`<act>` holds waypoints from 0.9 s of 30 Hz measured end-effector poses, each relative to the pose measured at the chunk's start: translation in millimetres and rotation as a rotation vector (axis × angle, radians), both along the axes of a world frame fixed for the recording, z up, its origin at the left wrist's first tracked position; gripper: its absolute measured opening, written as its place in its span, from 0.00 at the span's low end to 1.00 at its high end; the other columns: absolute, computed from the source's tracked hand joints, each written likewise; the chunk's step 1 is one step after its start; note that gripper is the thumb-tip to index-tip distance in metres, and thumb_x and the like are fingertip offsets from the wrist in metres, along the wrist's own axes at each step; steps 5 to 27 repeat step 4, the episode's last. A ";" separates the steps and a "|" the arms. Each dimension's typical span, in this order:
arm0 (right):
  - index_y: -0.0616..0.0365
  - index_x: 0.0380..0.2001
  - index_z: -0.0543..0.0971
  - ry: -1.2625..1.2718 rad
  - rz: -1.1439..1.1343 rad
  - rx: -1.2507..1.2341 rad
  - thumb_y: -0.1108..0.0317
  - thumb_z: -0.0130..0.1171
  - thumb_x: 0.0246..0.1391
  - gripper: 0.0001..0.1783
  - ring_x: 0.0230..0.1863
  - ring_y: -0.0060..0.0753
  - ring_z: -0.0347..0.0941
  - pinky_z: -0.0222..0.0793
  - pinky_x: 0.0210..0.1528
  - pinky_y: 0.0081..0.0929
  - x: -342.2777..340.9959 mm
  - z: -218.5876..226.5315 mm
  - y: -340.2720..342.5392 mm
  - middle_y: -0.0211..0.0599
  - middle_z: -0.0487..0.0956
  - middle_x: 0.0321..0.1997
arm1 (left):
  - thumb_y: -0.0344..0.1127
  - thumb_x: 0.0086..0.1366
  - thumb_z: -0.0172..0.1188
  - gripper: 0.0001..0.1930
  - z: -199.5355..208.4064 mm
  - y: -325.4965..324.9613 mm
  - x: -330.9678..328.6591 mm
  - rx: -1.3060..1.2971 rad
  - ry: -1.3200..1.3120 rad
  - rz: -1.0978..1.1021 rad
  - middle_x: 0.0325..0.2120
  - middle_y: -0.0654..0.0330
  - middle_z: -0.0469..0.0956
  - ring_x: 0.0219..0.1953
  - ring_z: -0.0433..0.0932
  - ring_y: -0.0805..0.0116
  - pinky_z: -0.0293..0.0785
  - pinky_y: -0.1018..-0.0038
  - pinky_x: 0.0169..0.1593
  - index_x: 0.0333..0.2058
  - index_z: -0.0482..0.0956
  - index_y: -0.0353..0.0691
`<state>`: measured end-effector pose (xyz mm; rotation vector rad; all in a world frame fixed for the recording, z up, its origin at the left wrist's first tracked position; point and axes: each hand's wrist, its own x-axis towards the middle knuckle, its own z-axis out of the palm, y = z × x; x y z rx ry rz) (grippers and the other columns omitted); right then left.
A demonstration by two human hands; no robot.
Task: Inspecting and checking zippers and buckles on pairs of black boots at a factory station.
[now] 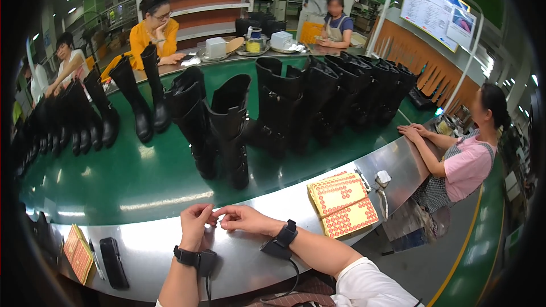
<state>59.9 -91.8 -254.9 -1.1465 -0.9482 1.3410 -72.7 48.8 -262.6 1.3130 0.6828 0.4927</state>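
Note:
My left hand (196, 223) and my right hand (248, 220) meet fingertip to fingertip above the metal ledge. The left fingers are curled into a pinch. On the right, the thumb and bent forefinger close in toward the left fingertips. Whatever lies between them is too small to make out. Just beyond my hands, a pair of tall black boots (227, 128) with buckled straps stands on the green belt (153, 185). To the right on the ledge lies a stack of yellow sheets (343, 203) with rows of round red stickers.
More black boots (278, 102) stand along the belt on both sides. At the left of the ledge lie another sticker sheet (78, 254), a pen (95, 258) and a black case (114, 262). A person in pink (469, 165) sits at the right; others sit across the belt.

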 end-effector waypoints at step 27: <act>0.54 0.56 0.71 -0.025 -0.006 -0.007 0.69 0.54 0.59 0.21 0.37 0.19 0.71 0.68 0.46 0.22 10.2 -19.2 3.9 0.32 0.79 0.41 | 0.32 0.60 0.62 0.10 18.6 -5.2 5.3 0.076 0.067 -0.056 0.22 0.57 0.80 0.22 0.78 0.71 0.74 0.77 0.30 0.35 0.80 0.29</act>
